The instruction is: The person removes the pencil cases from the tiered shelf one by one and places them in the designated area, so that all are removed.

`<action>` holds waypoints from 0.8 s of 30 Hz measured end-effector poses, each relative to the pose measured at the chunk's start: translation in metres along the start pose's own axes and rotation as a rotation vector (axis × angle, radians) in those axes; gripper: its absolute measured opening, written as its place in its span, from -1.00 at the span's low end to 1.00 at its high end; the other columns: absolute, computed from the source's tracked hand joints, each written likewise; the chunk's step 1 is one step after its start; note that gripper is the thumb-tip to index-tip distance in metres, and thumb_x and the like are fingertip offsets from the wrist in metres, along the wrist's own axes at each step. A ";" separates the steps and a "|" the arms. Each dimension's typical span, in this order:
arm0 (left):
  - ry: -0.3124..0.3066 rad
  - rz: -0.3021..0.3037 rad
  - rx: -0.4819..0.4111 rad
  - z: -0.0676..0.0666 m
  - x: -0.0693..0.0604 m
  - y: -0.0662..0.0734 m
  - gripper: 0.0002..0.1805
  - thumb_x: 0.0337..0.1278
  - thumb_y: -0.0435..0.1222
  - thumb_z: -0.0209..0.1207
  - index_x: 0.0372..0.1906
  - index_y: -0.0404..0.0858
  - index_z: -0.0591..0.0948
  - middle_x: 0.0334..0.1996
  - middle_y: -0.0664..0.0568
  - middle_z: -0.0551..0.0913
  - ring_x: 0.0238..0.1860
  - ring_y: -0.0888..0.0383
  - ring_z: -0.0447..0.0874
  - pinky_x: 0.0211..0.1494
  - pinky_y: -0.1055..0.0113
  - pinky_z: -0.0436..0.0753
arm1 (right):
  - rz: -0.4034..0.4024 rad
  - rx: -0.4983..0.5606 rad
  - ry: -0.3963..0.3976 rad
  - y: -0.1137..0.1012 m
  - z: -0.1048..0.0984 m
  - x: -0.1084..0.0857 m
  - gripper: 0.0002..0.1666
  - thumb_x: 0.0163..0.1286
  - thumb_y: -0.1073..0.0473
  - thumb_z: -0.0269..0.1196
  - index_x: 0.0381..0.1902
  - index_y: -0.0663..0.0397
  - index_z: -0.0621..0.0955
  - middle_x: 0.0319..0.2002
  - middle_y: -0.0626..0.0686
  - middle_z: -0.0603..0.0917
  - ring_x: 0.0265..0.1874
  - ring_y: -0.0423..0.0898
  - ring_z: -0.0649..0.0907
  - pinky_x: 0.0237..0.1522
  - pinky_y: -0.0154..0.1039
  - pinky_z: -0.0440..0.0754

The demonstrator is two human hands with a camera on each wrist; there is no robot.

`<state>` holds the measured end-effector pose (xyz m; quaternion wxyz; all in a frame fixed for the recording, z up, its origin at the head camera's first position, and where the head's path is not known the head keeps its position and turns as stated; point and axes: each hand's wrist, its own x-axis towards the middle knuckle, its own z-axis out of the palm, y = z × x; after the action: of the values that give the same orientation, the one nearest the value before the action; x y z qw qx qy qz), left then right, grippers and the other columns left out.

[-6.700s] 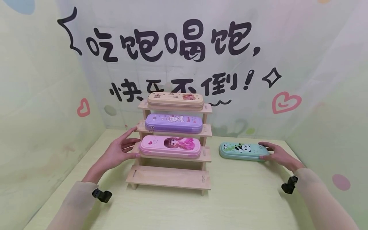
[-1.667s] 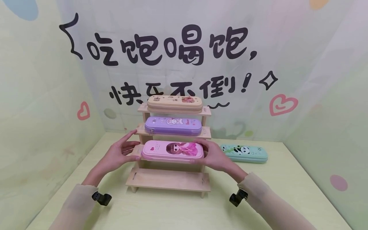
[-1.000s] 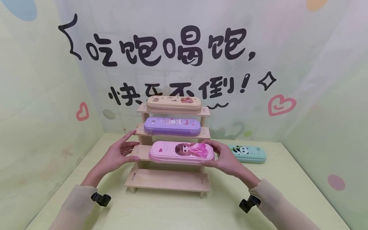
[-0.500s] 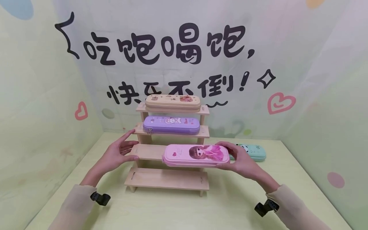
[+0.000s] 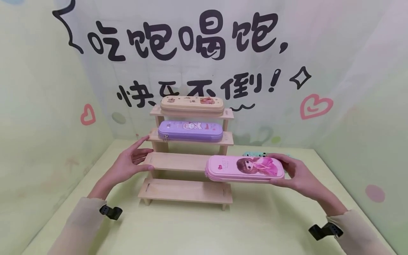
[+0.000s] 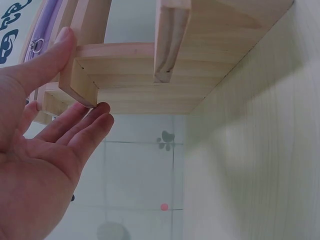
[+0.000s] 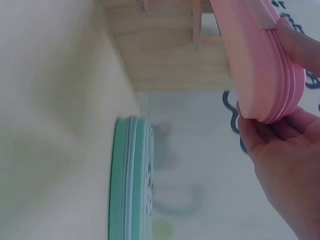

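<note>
In the head view my right hand [image 5: 299,176] grips the right end of a pink pencil case [image 5: 229,168] with a doll picture. That case is held level in the air, off the rack's right side, its left end in front of the third step. Thumb and fingers pinch its zipped end in the right wrist view. My left hand [image 5: 127,164] holds the left ends of the planks of the stepped wooden display rack [image 5: 178,160], thumb on one side and fingertips on the other. A purple pencil case [image 5: 191,131] lies on the second step, a cream one [image 5: 192,105] on top.
A green panda pencil case [image 7: 131,185] lies on the table [image 5: 191,230] right of the rack, mostly hidden behind the pink case in the head view. The rack's two lower steps are bare. A printed cloth wall [image 5: 204,78] stands behind.
Earlier my right hand was at the green case, then took the pink case from the third step. The pink case has slid right and come off the rack. My left hand has stayed.
</note>
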<state>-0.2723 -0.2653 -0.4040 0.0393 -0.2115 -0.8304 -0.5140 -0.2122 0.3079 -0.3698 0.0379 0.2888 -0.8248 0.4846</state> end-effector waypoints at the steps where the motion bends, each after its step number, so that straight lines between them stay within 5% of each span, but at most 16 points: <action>1: -0.002 -0.001 0.002 0.000 0.000 0.000 0.19 0.07 -0.34 0.58 0.71 0.12 0.12 0.33 -0.34 0.56 0.37 -0.25 0.54 0.38 0.07 0.54 | 0.000 0.001 -0.003 0.002 -0.004 -0.004 -0.19 0.25 0.46 0.50 0.43 0.30 0.47 0.23 0.13 0.60 0.14 -0.19 0.64 0.17 -0.47 0.62; 13: -0.003 -0.014 0.019 -0.001 0.001 0.002 0.19 0.08 -0.35 0.58 0.72 0.12 0.11 0.34 -0.32 0.57 0.38 -0.24 0.53 0.39 0.09 0.54 | 0.065 0.069 -0.011 0.031 -0.058 -0.049 -0.20 0.25 0.66 0.35 0.44 0.35 0.42 0.18 0.04 0.64 -0.02 -0.18 0.70 -0.13 -0.37 0.77; 24: -0.011 -0.024 0.013 -0.001 0.001 0.004 0.19 0.09 -0.34 0.57 0.72 0.14 0.10 0.34 -0.29 0.57 0.39 -0.20 0.52 0.41 0.01 0.49 | 0.244 -0.079 -0.026 0.072 -0.080 -0.065 -0.25 0.36 0.42 0.42 0.45 0.29 0.41 0.06 -0.09 0.71 -0.10 -0.18 0.72 -0.14 -0.35 0.78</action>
<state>-0.2715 -0.2643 -0.3999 0.0300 -0.2043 -0.8364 -0.5077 -0.2121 0.4284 -0.4056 -0.0209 0.1909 -0.8728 0.4488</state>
